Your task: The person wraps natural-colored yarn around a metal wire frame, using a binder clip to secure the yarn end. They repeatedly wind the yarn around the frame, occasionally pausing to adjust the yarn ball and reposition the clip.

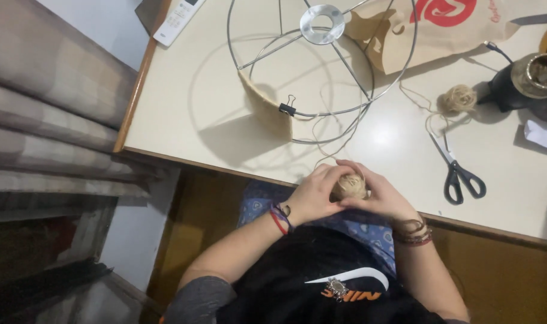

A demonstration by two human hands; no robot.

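Observation:
My left hand (pixel 314 193) and my right hand (pixel 383 193) are cupped together around a small ball of tan twine (pixel 349 187) at the table's near edge. A strand of twine (pixel 321 129) runs from it up to a wire lampshade frame (pixel 321 66) lying on the cream table (pixel 183 108). Part of the frame's rim is wrapped in twine (pixel 266 108) and held by a black binder clip (pixel 287 108).
Black-handled scissors (pixel 456 171) lie to the right, with a second loose twine ball (pixel 458 99) above them. A dark lamp base (pixel 525 84), a brown paper bag (pixel 441 30), a white remote (pixel 176 21) and a white paper (pixel 543 135) sit around the edges.

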